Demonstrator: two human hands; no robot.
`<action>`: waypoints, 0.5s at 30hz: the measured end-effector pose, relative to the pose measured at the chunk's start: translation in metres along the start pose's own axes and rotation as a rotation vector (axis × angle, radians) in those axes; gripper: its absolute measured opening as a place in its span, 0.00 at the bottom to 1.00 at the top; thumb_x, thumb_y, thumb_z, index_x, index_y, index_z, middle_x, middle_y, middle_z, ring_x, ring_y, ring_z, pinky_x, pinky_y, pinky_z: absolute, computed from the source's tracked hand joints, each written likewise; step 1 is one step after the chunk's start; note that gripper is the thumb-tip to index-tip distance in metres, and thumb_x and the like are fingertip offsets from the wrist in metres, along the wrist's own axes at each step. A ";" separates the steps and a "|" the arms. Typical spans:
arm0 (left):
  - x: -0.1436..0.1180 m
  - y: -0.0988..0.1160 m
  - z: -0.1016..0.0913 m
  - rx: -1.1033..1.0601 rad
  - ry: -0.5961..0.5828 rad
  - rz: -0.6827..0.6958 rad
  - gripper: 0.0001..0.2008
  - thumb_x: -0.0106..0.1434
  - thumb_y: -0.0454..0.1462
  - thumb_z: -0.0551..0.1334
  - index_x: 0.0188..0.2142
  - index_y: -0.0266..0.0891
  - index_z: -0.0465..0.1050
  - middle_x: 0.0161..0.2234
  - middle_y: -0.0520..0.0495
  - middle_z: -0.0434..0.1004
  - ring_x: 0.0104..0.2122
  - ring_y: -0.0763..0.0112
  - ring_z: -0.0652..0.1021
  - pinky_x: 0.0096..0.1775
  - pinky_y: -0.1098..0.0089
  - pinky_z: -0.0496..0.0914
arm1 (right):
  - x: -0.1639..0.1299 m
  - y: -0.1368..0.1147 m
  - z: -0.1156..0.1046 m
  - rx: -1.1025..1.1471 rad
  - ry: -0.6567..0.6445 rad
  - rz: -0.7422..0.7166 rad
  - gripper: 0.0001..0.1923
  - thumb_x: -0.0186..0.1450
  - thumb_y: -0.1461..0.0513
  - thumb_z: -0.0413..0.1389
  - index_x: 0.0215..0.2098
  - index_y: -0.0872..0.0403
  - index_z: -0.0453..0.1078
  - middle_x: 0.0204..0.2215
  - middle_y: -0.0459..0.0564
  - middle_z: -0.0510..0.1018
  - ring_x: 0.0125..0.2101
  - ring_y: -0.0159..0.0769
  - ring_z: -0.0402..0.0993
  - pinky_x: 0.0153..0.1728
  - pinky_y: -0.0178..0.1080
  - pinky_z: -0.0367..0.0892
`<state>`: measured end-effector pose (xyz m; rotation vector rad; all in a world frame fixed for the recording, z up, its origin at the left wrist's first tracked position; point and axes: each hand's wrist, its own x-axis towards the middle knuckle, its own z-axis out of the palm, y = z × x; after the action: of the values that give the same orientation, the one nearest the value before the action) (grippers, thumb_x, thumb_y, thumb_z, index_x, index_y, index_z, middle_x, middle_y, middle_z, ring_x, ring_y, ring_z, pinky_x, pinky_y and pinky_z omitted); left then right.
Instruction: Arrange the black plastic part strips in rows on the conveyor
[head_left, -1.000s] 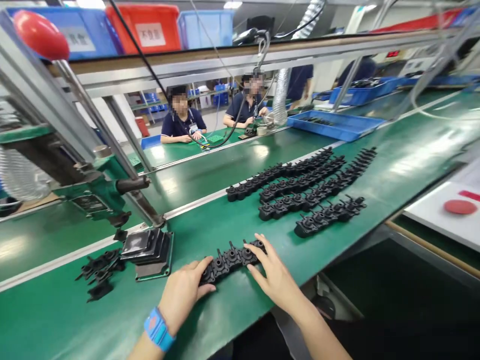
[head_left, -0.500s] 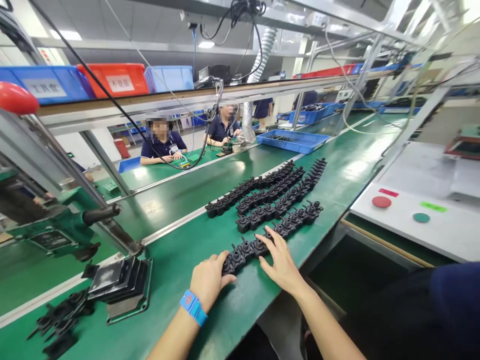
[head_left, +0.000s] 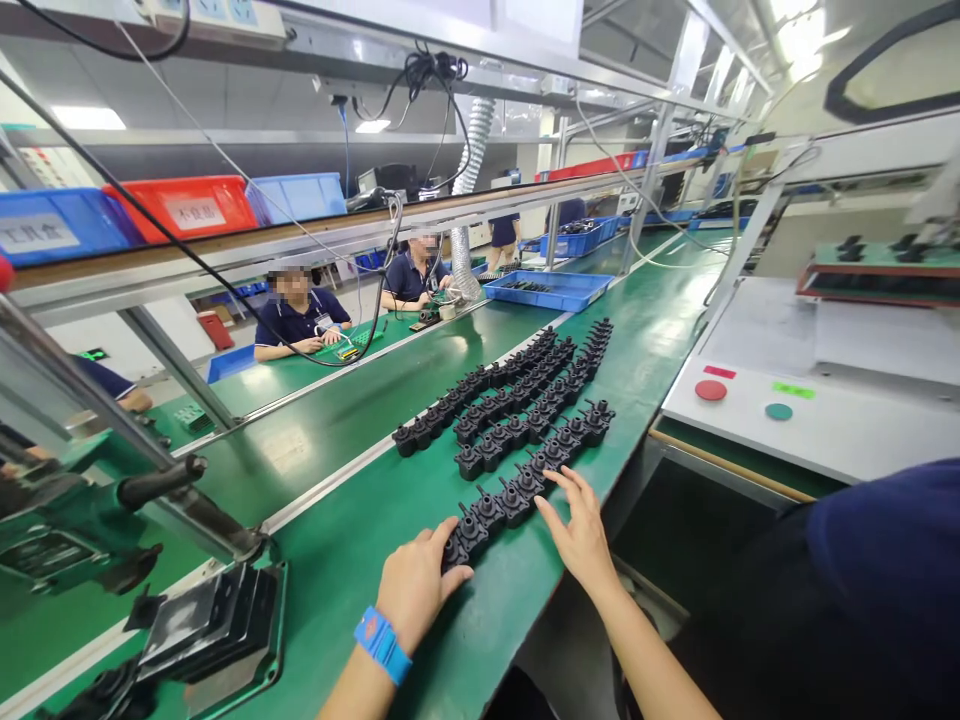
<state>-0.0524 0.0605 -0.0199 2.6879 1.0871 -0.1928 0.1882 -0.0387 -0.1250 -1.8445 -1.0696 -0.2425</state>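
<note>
A row of black moulded plastic housings [head_left: 512,497], each with a round stub on top, runs along the green bench. My left hand [head_left: 416,580], with a blue wristband [head_left: 382,645], cups the near end of this row. Its thumb lies on the near side and its fingers reach round the end housing [head_left: 454,552]. By the middle of the row, my right hand [head_left: 581,530] is open, fingers apart, the fingertips at the row's near edge. Whether they press on a housing I cannot tell. Several more rows of like housings [head_left: 517,432] stand just behind.
A green hand press [head_left: 82,510] stands at left beside a stepped metal block [head_left: 210,620]. A blue tray [head_left: 551,290] sits farther along the bench [head_left: 337,560]. To the right is a white machine table [head_left: 742,400]. Two co-workers [head_left: 300,315] sit across the bench.
The view has turned, so the scene appears shifted left. My right hand's fingers have drawn back from over the row to its near side. My left hand stays at the row's end.
</note>
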 end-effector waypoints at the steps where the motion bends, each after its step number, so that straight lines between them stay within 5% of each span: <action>1: 0.001 0.001 0.001 0.002 0.002 -0.001 0.29 0.68 0.47 0.60 0.66 0.49 0.59 0.52 0.43 0.77 0.46 0.56 0.81 0.46 0.62 0.74 | 0.000 0.001 0.001 0.005 0.002 0.008 0.25 0.69 0.47 0.49 0.58 0.50 0.66 0.57 0.58 0.63 0.60 0.45 0.63 0.62 0.54 0.62; 7: 0.012 0.011 0.003 0.000 0.016 0.007 0.28 0.69 0.46 0.60 0.66 0.48 0.59 0.51 0.42 0.77 0.46 0.55 0.81 0.47 0.62 0.74 | 0.004 0.008 0.007 0.012 0.027 0.060 0.27 0.69 0.46 0.48 0.59 0.51 0.65 0.56 0.59 0.64 0.58 0.43 0.65 0.58 0.50 0.68; 15: 0.018 0.034 -0.009 -0.091 0.072 -0.019 0.33 0.64 0.53 0.64 0.65 0.50 0.60 0.48 0.43 0.78 0.46 0.54 0.81 0.47 0.61 0.75 | 0.017 0.015 -0.006 0.060 0.040 0.138 0.36 0.66 0.41 0.48 0.58 0.60 0.63 0.48 0.64 0.69 0.47 0.46 0.72 0.39 0.44 0.75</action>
<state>-0.0154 0.0512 -0.0096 2.6231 1.1140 -0.0491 0.2113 -0.0366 -0.1219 -1.8429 -0.9084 -0.1628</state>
